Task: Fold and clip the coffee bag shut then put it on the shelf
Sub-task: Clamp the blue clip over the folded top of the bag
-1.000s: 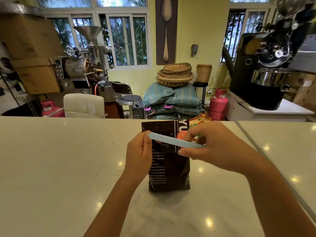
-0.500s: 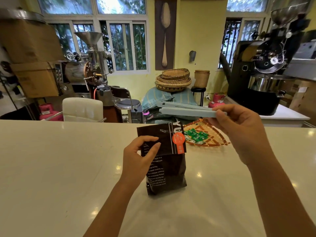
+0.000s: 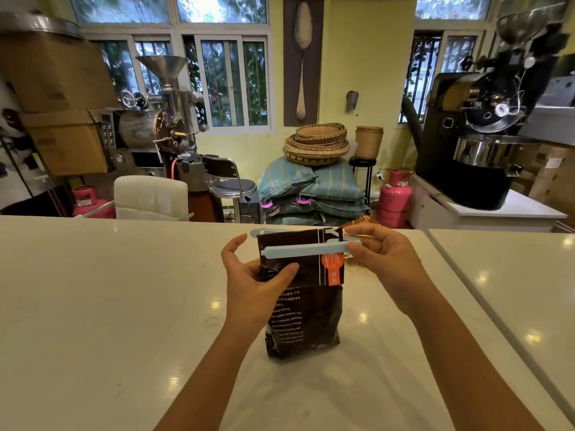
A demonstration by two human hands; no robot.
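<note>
A dark brown coffee bag (image 3: 306, 321) stands upright on the white counter (image 3: 109, 306), its top folded down toward me with an orange label on the flap. My left hand (image 3: 252, 281) pinches the folded flap at its left side. My right hand (image 3: 382, 259) holds the hinge end of a long pale blue bag clip (image 3: 303, 249). The clip is spread open over the fold: one arm lies across the front of the flap, the other shows behind the bag's top edge.
A second white counter (image 3: 513, 275) adjoins on the right across a seam. Behind the counter stand a white chair (image 3: 151, 197), a stool, stacked sacks with woven baskets (image 3: 315, 144), pink gas cylinders and two coffee roasters (image 3: 479, 126).
My right hand brought the open clip down from above the bag and slid it over the folded top. My left hand shifted its pinch lower on the flap. The view tilted down slightly.
</note>
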